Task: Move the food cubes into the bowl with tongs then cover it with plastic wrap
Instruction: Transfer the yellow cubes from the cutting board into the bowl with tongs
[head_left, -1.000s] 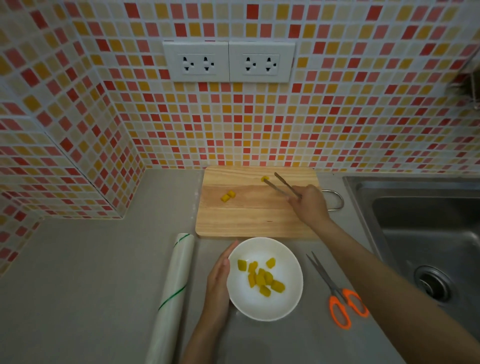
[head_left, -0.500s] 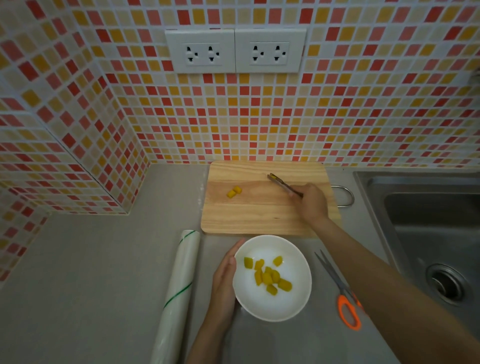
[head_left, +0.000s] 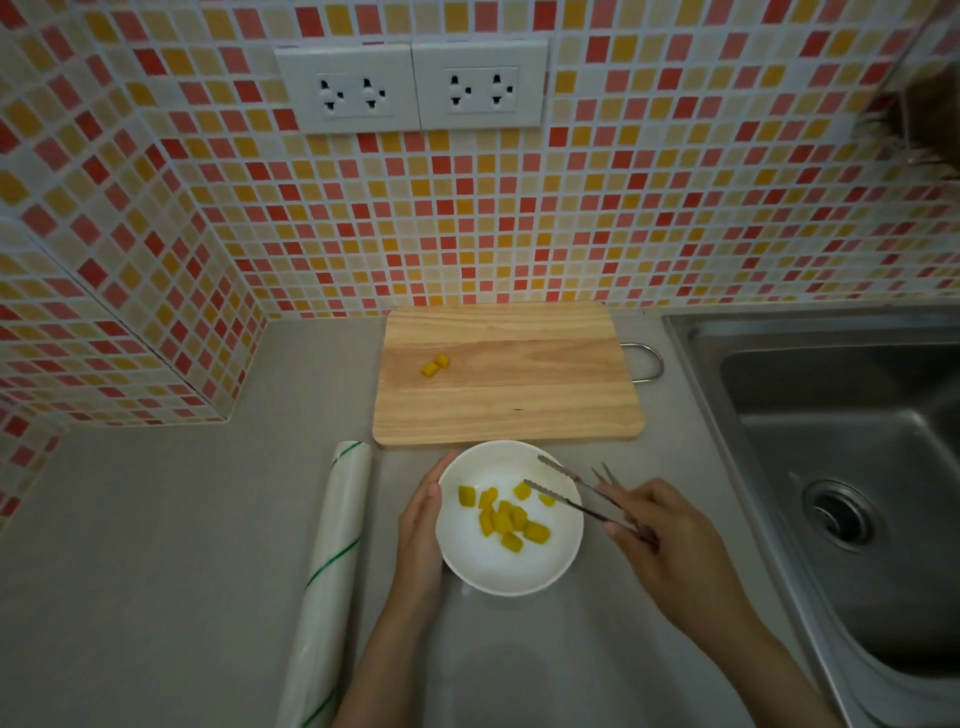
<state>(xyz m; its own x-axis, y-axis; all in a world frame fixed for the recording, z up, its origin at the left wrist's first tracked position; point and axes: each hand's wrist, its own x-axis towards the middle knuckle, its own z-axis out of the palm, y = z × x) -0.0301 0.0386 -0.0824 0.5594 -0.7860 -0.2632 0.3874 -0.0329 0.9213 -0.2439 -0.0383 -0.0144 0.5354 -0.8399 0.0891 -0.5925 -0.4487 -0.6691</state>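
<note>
A white bowl (head_left: 470, 561) on the grey counter holds several yellow food cubes (head_left: 503, 518). My left hand (head_left: 420, 535) rests flat against the bowl's left side. My right hand (head_left: 657, 540) holds metal tongs (head_left: 569, 488), whose tips are spread apart over the bowl's right half, with one cube (head_left: 546, 500) lying just under them. Two yellow cubes (head_left: 435, 365) lie touching each other on the left part of the wooden cutting board (head_left: 519, 405) behind the bowl.
A roll of plastic wrap (head_left: 332, 577) with green stripes lies left of the bowl. Scissor tips (head_left: 602, 474) poke out behind my right hand. A steel sink (head_left: 841, 467) fills the right side. Tiled walls stand behind and to the left.
My right hand carried the tongs with a cube from the far side of the board back over the bowl. The tongs now stand apart and the cube lies in the bowl.
</note>
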